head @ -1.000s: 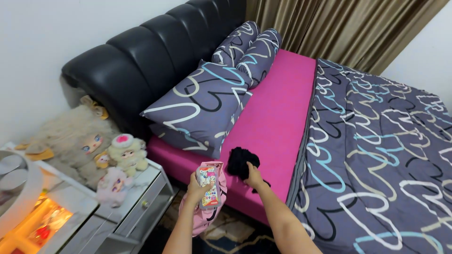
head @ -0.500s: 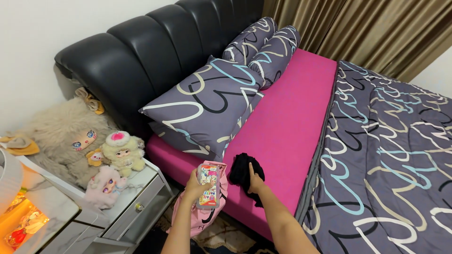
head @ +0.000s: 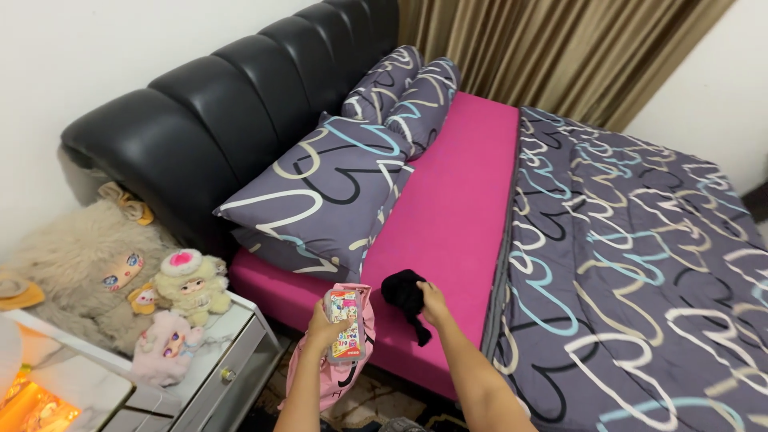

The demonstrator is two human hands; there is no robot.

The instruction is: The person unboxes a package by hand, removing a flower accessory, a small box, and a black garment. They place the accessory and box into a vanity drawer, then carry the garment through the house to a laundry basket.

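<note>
The left hand point(head: 324, 330) grips a colourful phone point(head: 346, 326) together with a pink bag point(head: 336, 376) hanging below it. At its 3 o'clock, the right hand point(head: 434, 302) clutches a black cloth point(head: 404, 292) lying on the pink sheet point(head: 448, 216). Plush toys point(head: 188, 284) sit at 9 o'clock on the bedside surface point(head: 228, 332).
</note>
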